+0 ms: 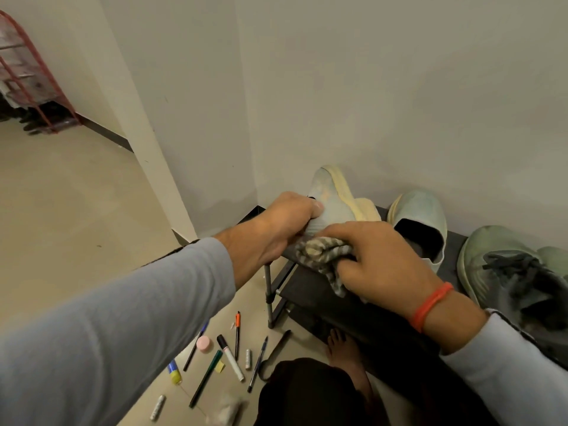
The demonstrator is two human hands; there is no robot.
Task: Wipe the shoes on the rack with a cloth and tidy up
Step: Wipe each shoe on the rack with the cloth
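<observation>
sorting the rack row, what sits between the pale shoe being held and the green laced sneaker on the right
In the head view, one pale slip-on shoe stands on the rack between the held shoe and the green sneaker.

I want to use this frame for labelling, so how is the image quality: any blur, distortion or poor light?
Head view: dim, warm, even light with no glare; wide-angle bending stretches the left sleeve at the edge; the cloth in the right hand and the pale shoe held by the left hand are soft; the pens on the floor stay readable.
</observation>
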